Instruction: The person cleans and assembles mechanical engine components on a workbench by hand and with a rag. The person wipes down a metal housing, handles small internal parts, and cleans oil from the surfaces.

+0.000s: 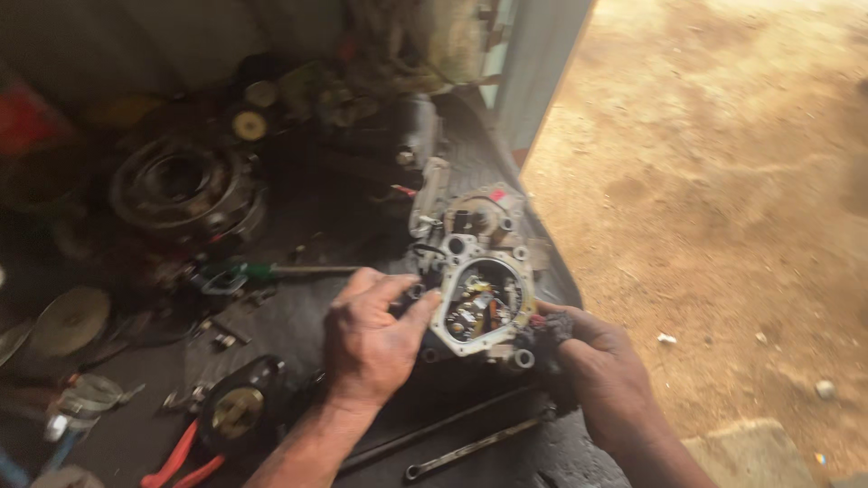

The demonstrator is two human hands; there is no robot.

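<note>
— Two hands on one item, we log: our left hand clasps the metal housing on its left flank, thumb against the rim, fingers curled shut around the body. Our right hand presses a dark rag to the lower right corner, closed on the cloth.

— Location of the housing?

— Held just above the dark work surface, near its edge by the sandy ground. The open oval face points up at us, with small brass-coloured parts showing inside.

— Step in hand, as we judge it?

— Wiping or steadying the opened unit while we inspect the inside. The next move, in our judgement, calls for a firm left-hand hold so the housing stays level, and a careful touch on the right, since the inner parts look small and exposed.

— Count of the rest?

— One green-handled screwdriver lying left of the hands. One pair of red-handled pliers at the lower left. Two long metal bars or wrenches lying below the housing. One round black part with a brass centre beside our left wrist. One large ring-shaped assembly at the back. Smaller bits are too blurred for us to count.
</note>
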